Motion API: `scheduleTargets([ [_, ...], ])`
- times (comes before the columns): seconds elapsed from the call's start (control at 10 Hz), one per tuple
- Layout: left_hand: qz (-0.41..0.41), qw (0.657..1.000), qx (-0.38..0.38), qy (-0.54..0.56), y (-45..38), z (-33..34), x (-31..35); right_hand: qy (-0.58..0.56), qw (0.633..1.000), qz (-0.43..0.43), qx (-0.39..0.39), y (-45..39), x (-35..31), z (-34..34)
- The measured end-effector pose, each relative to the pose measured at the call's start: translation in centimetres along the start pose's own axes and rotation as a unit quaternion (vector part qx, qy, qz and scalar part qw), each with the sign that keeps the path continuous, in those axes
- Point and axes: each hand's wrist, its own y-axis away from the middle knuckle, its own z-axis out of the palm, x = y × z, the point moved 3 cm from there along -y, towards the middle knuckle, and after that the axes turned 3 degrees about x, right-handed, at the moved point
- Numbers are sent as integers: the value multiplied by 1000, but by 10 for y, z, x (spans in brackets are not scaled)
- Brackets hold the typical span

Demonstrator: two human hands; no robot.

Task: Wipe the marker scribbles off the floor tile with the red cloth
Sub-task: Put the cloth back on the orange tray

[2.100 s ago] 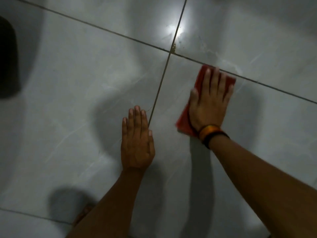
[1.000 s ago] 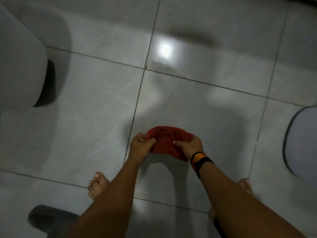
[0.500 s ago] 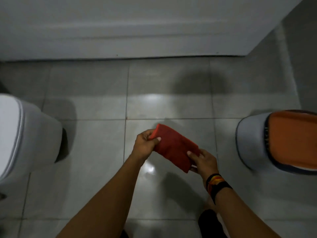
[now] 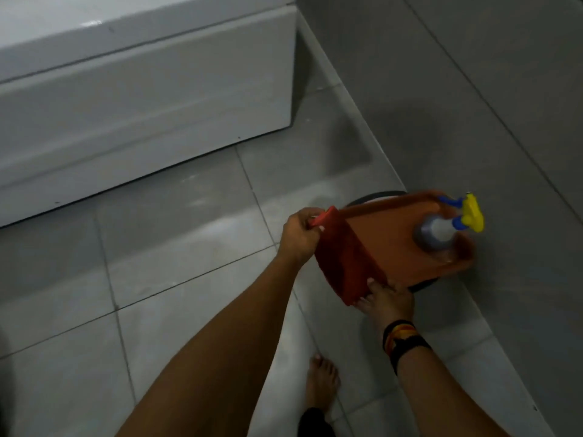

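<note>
Grey floor tiles (image 4: pixel 176 253) fill the room underfoot, crossed by thin grout lines, with a white cabinet-like block (image 4: pixel 142 89) standing at the far side and a grey wall (image 4: pixel 473 89) running along the right. Against that wall sits an orange tray (image 4: pixel 391 234), resting on something round and dark-rimmed that I cannot make out. At the tray's far right end stands a spray bottle (image 4: pixel 441 230) with a yellow and blue trigger head.

Over the tray's near left end the red cloth (image 4: pixel 344 263) is stretched out between both hands, folded flat, its far edge lying on or just above the tray; I cannot tell whether it touches. At the cloth's far corner, by the tray's left rim, the left hand (image 4: pixel 298 238) has its grip pinched on the cloth. At the cloth's near corner, just in front of the tray, the right hand (image 4: pixel 386 299) has its fingers closed on that edge. A black and orange band (image 4: pixel 402 340) circles the right wrist. Nearer than the tray, a bare foot (image 4: pixel 321 383) stands on the tiles. No scribbles show on the tiles from where I stand.
</note>
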Motion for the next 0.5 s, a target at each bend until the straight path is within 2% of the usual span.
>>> scheduleTargets([
  [0.2, 3, 997, -25, -66, -57, 60, 5, -91, 993, 70, 8, -47, 7, 9],
  [0.3, 36, 990, -33, -135, -65, 66, 2, -106, 991, 79, 13, -58, 13, 9],
  [0.4, 163, 941, 11, -295, -52, 35, 15, 37, 999, 8, -23, -30, 17, -9],
  [0.5, 295, 843, 146, -426, -25, -25, 59, 168, 985, -20, 6, 27, 39, -52],
])
